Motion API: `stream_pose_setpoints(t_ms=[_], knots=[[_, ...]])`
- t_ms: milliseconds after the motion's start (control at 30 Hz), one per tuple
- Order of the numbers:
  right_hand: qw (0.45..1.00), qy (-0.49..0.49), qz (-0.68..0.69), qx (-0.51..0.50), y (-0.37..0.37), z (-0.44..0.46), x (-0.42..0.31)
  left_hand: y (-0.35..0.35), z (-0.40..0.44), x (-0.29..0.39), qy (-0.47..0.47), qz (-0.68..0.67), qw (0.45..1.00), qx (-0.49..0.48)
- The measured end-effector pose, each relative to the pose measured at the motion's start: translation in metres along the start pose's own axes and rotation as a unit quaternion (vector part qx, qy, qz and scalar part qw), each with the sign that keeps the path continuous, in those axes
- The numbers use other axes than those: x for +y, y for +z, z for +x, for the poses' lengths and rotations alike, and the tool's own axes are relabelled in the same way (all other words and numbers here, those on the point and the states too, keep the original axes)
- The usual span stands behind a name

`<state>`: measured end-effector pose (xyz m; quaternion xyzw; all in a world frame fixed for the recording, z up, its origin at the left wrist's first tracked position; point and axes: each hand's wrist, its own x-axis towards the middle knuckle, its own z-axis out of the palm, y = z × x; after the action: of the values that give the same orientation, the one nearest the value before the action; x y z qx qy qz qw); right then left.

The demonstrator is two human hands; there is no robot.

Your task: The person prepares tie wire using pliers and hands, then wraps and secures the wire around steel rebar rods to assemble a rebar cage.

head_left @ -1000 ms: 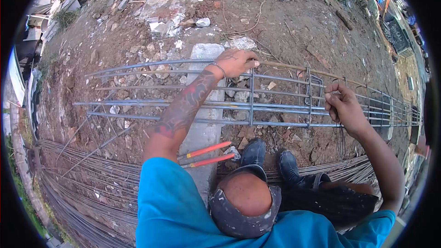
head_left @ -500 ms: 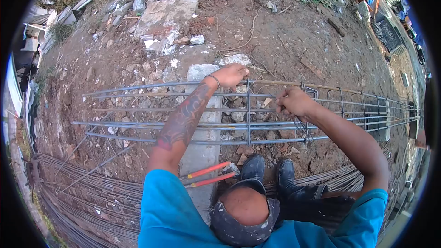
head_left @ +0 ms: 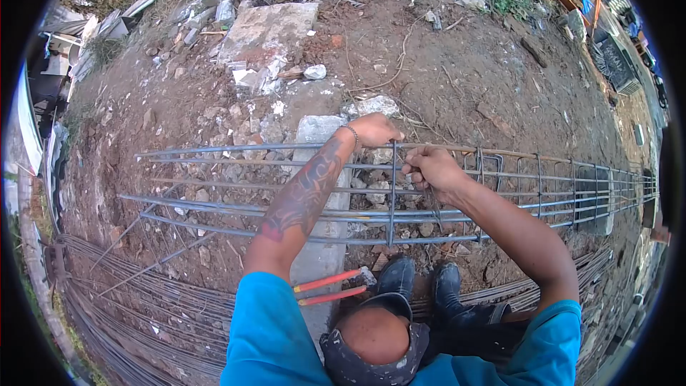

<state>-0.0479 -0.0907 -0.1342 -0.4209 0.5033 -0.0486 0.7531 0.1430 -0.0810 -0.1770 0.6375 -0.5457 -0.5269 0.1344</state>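
Note:
My left hand (head_left: 376, 131) is closed at the top bar of a long rebar cage (head_left: 457, 241), beside an upright stirrup (head_left: 392, 200). What its fingers pinch is too small to make out. Just right of that stirrup, my right hand (head_left: 431, 170) hovers over the upper bars with its fingers pressed together. Thin dark wire (head_left: 435, 204) hangs below the right palm. More stirrups ring the bars toward the right end of the cage.
A concrete beam (head_left: 314, 251) runs under the bars. Red-handled cutters (head_left: 330, 281) lie on it near my boots (head_left: 396, 276). Bundled rebar (head_left: 164, 300) covers the ground at lower left. Rubble and a flat slab (head_left: 268, 28) lie beyond the cage.
My right hand has moved left along the cage, from the farther stirrup to near my left hand. My left hand stays by the near stirrup. The view has shifted upward.

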Motion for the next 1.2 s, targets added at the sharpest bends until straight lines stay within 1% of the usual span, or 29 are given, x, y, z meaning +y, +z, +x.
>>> stream_pose_setpoints(t_ms=[33,67,133,167,200,233,267,333,367,433,567,633,700,800,867,900,967,1000,1067,1100,1133,1167,1200], knots=[[1.000,0.004,-0.031,-0.002,0.000,-0.001,-0.001,0.002,0.000,-0.001,-0.005,-0.047,0.999,0.011],[1.000,0.006,-0.029,-0.002,-0.001,-0.005,-0.002,0.004,0.001,-0.002,-0.006,-0.047,0.999,0.008],[0.990,-0.010,-0.141,-0.010,0.001,-0.018,-0.011,0.006,0.001,-0.006,0.001,-0.083,0.995,0.053],[0.990,-0.009,-0.142,-0.012,-0.001,-0.022,-0.011,0.007,0.001,-0.009,-0.001,-0.084,0.995,0.053],[0.968,-0.052,-0.244,-0.024,-0.006,-0.025,-0.011,0.007,-0.001,-0.008,0.014,-0.068,0.996,0.060],[0.933,-0.095,-0.344,-0.036,-0.010,-0.027,-0.011,0.006,-0.003,-0.007,0.030,-0.053,0.996,0.068],[0.932,-0.095,-0.347,-0.037,-0.011,-0.022,-0.008,0.007,-0.005,-0.006,0.030,-0.055,0.996,0.070],[0.888,-0.162,-0.431,0.008,-0.011,-0.013,-0.003,0.008,-0.008,-0.002,0.045,-0.012,0.994,0.103],[0.887,-0.163,-0.432,0.009,-0.012,-0.010,-0.004,0.008,-0.008,-0.002,0.046,-0.012,0.994,0.103],[0.816,-0.206,-0.540,0.010,-0.001,-0.006,-0.016,0.010,-0.010,-0.002,0.051,-0.009,0.989,0.139],[0.810,-0.214,-0.546,0.021,0.006,0.004,-0.017,0.007,-0.013,-0.006,0.049,-0.053,0.988,0.135],[0.804,-0.243,-0.542,0.019,0.004,0.004,-0.015,0.008,-0.014,-0.003,0.045,0.005,0.987,0.151],[0.818,-0.220,-0.532,0.004,0.001,0.006,-0.007,0.008,-0.016,0.001,0.024,-0.006,0.989,0.148],[0.826,-0.234,-0.513,-0.002,0.001,0.003,-0.009,0.014,-0.010,-0.006,0.050,0.012,0.983,0.178],[0.778,-0.352,-0.520,0.006,-0.003,-0.003,0.000,0.015,-0.014,-0.004,0.065,0.001,0.973,0.219],[0.778,-0.355,-0.519,0.008,-0.001,-0.010,0.002,0.015,-0.016,-0.003,0.066,0.003,0.973,0.220],[0.840,-0.263,-0.472,0.049,0.001,-0.023,-0.002,0.014,-0.019,-0.001,0.052,-0.012,0.975,0.215],[0.839,-0.265,-0.473,0.049,0.000,-0.023,-0.003,0.014,-0.021,0.001,0.054,-0.002,0.975,0.217],[0.836,-0.222,-0.501,0.028,-0.005,-0.023,-0.008,0.016,-0.020,-0.002,0.064,-0.014,0.973,0.222],[0.835,-0.224,-0.501,0.030,-0.004,-0.019,-0.008,0.016,-0.019,-0.002,0.073,-0.025,0.971,0.225],[0.833,-0.257,-0.489,0.029,-0.003,-0.012,-0.004,0.017,-0.018,-0.003,0.075,-0.025,0.971,0.226],[0.830,-0.290,-0.476,0.028,-0.002,-0.006,0.000,0.018,-0.017,-0.003,0.073,-0.052,0.970,0.227],[0.830,-0.291,-0.475,0.029,0.001,0.000,0.002,0.019,-0.016,-0.003,0.070,-0.078,0.968,0.228]])
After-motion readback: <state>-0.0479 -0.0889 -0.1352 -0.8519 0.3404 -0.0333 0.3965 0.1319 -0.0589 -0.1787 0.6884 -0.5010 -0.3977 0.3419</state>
